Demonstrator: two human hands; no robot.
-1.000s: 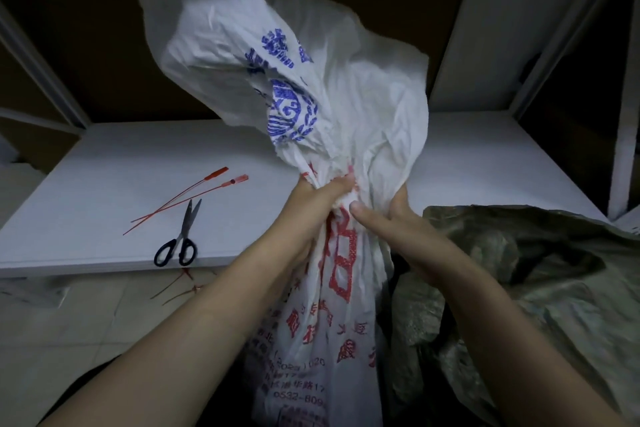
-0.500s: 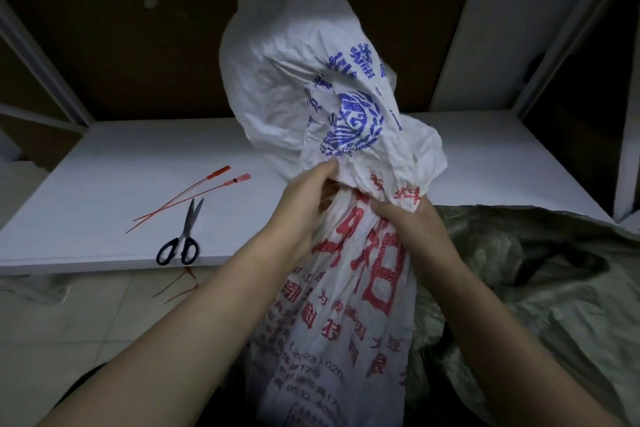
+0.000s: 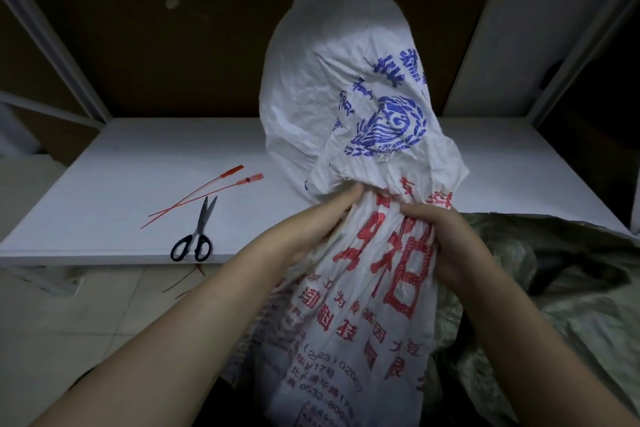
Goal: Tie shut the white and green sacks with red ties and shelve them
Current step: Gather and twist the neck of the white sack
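Note:
A white sack [image 3: 349,305] with red and blue print stands upright in front of me, its loose top rising above my hands. My left hand [image 3: 311,229] grips the gathered neck from the left. My right hand [image 3: 446,246] grips the same neck from the right, fingers curled into the bunched fabric. A green sack [image 3: 554,295] lies crumpled at the right, partly behind my right arm. Two red ties [image 3: 207,194] lie side by side on the white shelf [image 3: 104,204], left of the sack.
Black-handled scissors [image 3: 197,236] lie near the shelf's front edge, just below the ties. Bits of red tie [image 3: 187,279] lie on the tiled floor under that edge. Shelf uprights rise at far left and right.
The sack's loose top has swung from leaning left to standing upright. Both hands have shifted along the neck, gathering more fabric, with the right hand now further right.

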